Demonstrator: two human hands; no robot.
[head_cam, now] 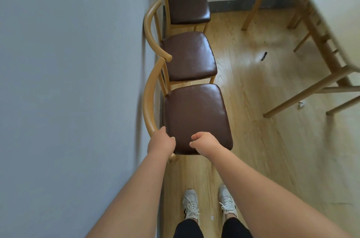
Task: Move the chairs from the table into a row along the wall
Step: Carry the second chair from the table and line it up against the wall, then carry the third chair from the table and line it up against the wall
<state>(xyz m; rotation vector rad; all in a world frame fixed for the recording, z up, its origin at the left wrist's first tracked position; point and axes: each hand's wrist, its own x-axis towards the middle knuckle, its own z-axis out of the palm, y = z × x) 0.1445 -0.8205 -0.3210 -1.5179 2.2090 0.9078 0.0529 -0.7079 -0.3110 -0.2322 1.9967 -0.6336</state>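
Observation:
Three wooden chairs with brown padded seats stand in a row against the grey wall [68, 82] on the left. The nearest chair [196, 117] is right in front of me. My left hand [161, 143] grips the near end of its curved wooden backrest. My right hand [203, 143] hovers over the seat's near edge with fingers loosely curled, holding nothing. The middle chair [190, 55] and the far chair [188, 7] stand beyond it, almost touching.
A wooden table [329, 14] with a pale top and slanted legs fills the upper right. Open wooden floor [253, 140] lies between it and the chairs. A small dark scrap [264, 56] and a white scrap [300, 104] lie on the floor.

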